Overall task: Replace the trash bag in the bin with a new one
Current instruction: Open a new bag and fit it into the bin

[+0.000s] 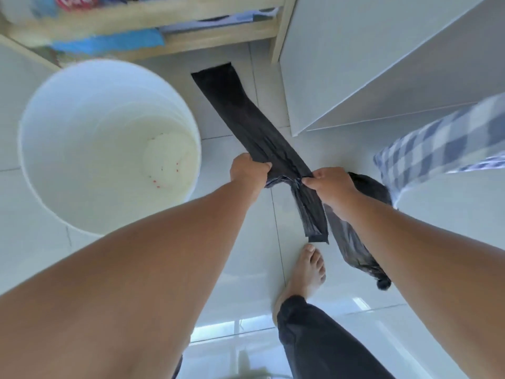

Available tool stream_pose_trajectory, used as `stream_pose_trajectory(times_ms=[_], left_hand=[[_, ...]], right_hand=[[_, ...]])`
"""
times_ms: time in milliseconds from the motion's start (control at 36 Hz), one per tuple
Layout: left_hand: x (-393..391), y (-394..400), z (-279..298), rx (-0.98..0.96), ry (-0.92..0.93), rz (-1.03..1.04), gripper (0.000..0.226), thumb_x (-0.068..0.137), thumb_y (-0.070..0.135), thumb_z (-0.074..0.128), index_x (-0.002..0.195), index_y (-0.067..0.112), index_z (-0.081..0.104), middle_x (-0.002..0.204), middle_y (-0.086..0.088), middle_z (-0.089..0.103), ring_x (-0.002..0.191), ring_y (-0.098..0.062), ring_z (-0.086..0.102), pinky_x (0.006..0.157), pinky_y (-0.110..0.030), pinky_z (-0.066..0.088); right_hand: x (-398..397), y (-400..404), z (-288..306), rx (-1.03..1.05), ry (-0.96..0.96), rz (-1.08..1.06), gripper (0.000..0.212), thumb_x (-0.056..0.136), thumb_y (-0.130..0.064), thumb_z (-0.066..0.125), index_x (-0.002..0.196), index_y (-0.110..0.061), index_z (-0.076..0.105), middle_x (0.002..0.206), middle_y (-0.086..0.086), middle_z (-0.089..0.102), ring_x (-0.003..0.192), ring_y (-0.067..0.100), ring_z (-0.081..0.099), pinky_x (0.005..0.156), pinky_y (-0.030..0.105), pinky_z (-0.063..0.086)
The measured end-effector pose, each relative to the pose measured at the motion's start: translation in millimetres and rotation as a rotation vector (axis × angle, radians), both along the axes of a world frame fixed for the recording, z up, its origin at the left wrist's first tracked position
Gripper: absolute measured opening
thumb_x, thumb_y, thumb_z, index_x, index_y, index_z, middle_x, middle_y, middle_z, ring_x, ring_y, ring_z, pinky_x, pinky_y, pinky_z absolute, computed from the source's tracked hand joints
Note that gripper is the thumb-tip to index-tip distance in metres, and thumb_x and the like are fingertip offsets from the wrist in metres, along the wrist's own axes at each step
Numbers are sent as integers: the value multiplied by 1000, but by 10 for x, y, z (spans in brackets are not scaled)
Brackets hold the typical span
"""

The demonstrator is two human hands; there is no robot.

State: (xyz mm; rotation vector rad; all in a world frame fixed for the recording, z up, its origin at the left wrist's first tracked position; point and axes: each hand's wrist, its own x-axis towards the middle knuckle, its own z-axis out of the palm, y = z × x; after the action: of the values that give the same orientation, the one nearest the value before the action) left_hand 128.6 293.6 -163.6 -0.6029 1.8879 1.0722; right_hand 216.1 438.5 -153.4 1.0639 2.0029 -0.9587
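A: Start closest to the camera. What's there?

B: Two bare forearms reaching forward and down, and below them a bare foot [306,272] on the pale tiled floor [246,283], with a dark trouser leg [314,340] behind it.

A: And the hands?

B: The left hand [247,173] is clenched around a folded black trash bag [246,113], gripping it at a bunched seam. The right hand [328,187] pinches the same black plastic just beside the left, thumb and fingertips closed on it. Between the two hands the plastic is stretched and puckered.

A: How does the bag lie?

B: From the left hand a long flat strip runs away toward the shelf, its far end squared off and held above the floor. A shorter folded strip [314,214] hangs from the right hand's grip toward the foot. Under the right wrist there is a further dark roll or bundle of black plastic [352,242]; I can't tell whether the hand also holds it.

A: And the bin?

B: The white round bin [54,138] stands on the floor to the left of the hands, well apart from the bag, unlined, with a few small red specks at its bottom.

A: Farther off?

B: A wooden shelf [218,36] with blurred blue items, a white cabinet [355,64] on the right, and a blue checked cloth [437,143] at the right edge.
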Motion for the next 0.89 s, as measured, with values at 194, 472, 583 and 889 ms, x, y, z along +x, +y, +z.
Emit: stream_pose_trajectory(times_ms=[194,472,583,889], left_hand=[[-321,-48,1256,201,34,27,17,81,8,75,95,3,67,96,-17,73,82,-30,72,76,-42,62],[-675,-707,2848,251,175,-93,25,85,25,75,79,2,68,52,-6,46,28,-8,38,36,-15,34],[-728,-1055,3124,167,211,-80,54,87,46,68,54,10,46,45,-8,45,26,-14,37,37,-17,32],[-780,-1862,3269,458,190,33,17,83,0,73,98,7,71,80,-8,74,71,-21,70,63,-26,59]], right_hand=[[-310,-29,1439,-321,168,-422,12,93,-22,62,89,-11,63,90,9,65,83,24,62,72,36,53],[-827,-605,2840,-409,367,-557,18,85,-11,72,99,1,72,81,16,72,67,25,67,60,27,54],[-945,-972,3055,-277,400,-524,32,76,-30,82,68,-2,69,71,15,70,60,23,64,63,31,53],[-1034,-1632,3156,-264,405,-398,39,77,-27,81,71,9,66,68,17,66,61,28,62,65,33,53]])
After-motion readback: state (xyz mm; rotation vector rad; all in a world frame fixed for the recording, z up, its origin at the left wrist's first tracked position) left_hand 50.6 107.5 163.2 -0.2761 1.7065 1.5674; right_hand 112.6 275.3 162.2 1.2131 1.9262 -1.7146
